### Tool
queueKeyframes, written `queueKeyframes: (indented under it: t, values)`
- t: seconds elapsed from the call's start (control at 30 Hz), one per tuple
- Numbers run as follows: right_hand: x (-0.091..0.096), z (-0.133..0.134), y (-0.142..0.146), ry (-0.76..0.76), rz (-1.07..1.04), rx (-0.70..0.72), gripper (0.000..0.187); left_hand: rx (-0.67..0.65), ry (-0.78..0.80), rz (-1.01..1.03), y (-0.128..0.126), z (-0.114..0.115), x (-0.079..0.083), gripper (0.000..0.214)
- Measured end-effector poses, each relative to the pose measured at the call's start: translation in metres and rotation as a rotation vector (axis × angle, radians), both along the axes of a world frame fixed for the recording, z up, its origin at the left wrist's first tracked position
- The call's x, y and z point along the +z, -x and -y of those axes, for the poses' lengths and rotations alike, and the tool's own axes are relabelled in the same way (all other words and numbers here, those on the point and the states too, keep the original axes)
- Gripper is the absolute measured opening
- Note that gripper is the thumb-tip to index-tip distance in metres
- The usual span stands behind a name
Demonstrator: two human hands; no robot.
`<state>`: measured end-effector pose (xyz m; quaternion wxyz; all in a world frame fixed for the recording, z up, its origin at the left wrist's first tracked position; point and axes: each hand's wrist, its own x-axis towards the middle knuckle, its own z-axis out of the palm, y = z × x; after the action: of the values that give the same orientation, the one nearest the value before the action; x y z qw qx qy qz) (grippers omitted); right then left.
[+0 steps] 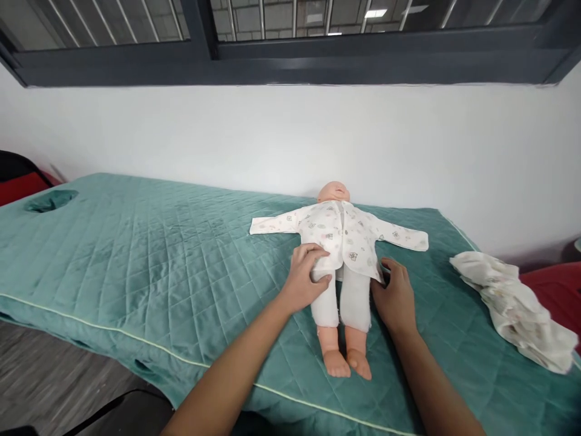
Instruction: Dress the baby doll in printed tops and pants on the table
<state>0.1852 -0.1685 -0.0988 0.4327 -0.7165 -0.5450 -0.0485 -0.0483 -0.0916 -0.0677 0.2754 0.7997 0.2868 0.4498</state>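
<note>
A baby doll (334, 192) lies on its back on the green quilted bed, its head by the wall and its bare feet toward me. It wears a white printed baby shirt (324, 227) with both sleeves stretched out sideways, and white fuzzy trousers (355, 300). My left hand (305, 278) rests on the shirt's lower left side and the trouser top, thumb apart from the fingers. At the shirt's lower right corner, my right hand (396, 297) has its fingers curled in around the hem. Part of that corner is hidden by the fingers.
The green quilted bedcover (158, 260) spreads far to the left, with a face hole (51, 201) there. A crumpled white cloth (517, 309) lies at the right beside something red (556, 290). A white wall (181, 133) and a dark window frame (318, 63) stand behind.
</note>
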Motion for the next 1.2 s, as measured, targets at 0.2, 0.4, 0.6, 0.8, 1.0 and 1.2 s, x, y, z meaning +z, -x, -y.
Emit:
queueKeyframes:
  t: [0.2,0.4,0.6,0.8,1.0,1.2]
  values:
    - [0.003,-0.002,0.005,-0.182,-0.003,0.082,0.04,0.117,0.032,-0.008,-0.015,0.003,-0.004,0.047]
    - [0.014,0.001,0.017,-0.341,0.076,0.172,0.023,0.202,0.012,0.057,-0.02,0.006,-0.006,0.019]
    - [0.023,-0.013,0.026,-0.366,0.154,0.25,0.016,0.175,0.037,-0.021,-0.023,0.008,-0.004,0.044]
    - [0.031,-0.026,0.032,-0.314,0.017,0.334,0.007,0.236,0.032,-0.025,-0.024,0.001,-0.004,0.042]
    - [0.032,-0.025,0.03,-0.254,-0.291,0.242,0.034,0.242,0.115,0.237,-0.015,-0.006,-0.001,0.01]
    - [0.027,-0.027,0.025,-0.246,-0.559,0.195,0.037,0.263,0.483,0.703,-0.012,-0.016,-0.009,0.032]
